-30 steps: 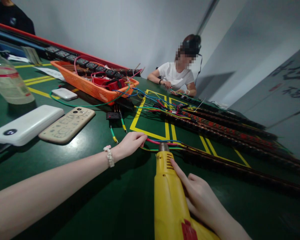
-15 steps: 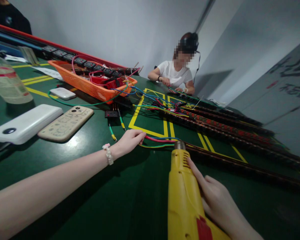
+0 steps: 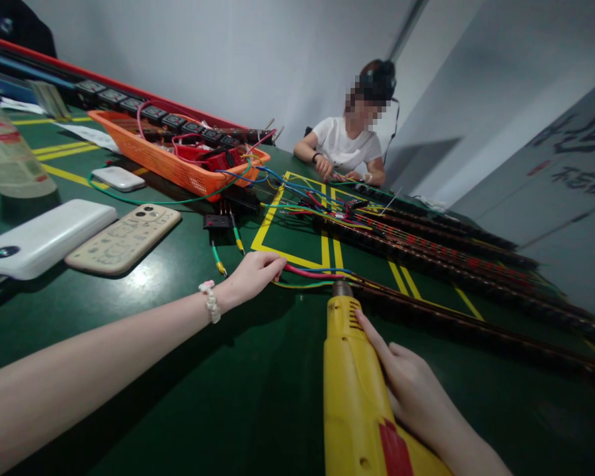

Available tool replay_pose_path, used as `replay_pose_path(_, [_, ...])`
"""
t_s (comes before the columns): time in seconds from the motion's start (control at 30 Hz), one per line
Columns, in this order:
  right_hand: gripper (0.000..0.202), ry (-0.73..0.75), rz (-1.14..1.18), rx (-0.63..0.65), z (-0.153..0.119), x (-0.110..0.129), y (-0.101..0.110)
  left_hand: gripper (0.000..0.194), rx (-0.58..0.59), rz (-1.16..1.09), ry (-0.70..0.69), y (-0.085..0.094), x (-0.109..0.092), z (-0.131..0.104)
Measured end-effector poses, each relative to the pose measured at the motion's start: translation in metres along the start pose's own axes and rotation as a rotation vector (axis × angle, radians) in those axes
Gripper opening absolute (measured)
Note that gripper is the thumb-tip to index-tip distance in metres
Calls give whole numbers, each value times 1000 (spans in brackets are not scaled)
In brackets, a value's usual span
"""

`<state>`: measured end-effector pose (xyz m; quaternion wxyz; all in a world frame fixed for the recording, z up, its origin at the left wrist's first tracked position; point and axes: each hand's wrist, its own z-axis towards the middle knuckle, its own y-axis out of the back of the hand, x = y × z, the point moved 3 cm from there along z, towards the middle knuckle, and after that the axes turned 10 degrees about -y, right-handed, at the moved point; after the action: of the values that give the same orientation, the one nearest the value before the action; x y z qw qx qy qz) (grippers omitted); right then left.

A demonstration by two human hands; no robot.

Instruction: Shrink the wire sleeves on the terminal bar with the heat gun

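Observation:
My right hand [image 3: 416, 380] is wrapped round a yellow heat gun [image 3: 350, 370] with a red trigger, its index finger lying along the vented side. The gun's metal nozzle [image 3: 342, 288] points away from me at the wires, close to the end of a long dark strip [image 3: 451, 320]. Red, blue and green-yellow wires run left from that strip. My left hand [image 3: 254, 272] is closed in a pinch on the red wire [image 3: 310, 272]; its fingertips partly hide the wire ends. The blue wire [image 3: 327, 270] lies just behind the red one, and the green-yellow wire [image 3: 305, 285] curves in front.
An orange basket [image 3: 178, 173] holds red parts and wires. A small black socket [image 3: 217, 222] with green-yellow leads lies near my left hand. A phone [image 3: 123, 239], a white power bank [image 3: 49, 235] and a bottle [image 3: 12, 155] stand left. A co-worker [image 3: 350, 142] sits across the table.
The heat gun and my right hand have shifted slightly left, the nozzle moving along the wires. My left hand keeps its pinch. The whole view has shifted a little.

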<state>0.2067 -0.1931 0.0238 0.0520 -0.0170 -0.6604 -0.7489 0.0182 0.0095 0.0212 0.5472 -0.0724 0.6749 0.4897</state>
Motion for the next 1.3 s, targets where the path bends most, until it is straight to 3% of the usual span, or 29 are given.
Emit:
replay_pose_path(0.3, [81, -2, -29, 0, -2, 1, 0, 49, -2, 14, 3, 0, 1, 1])
replay_pose_path(0.43, [73, 82, -19, -85, 4, 15, 7, 48, -7, 8, 3, 0, 0, 1])
replay_pose_path(0.77, [89, 236, 37, 9, 37, 51, -5, 46, -5, 35, 2, -1, 2, 0])
replay_pose_path(1.0, [83, 282, 23, -75, 40, 53, -7, 45, 0, 42, 1, -3, 4, 2])
replay_pose_path(1.3, [82, 313, 40, -61, 48, 54, -8, 47, -7, 18, -8, -3, 8, 3])
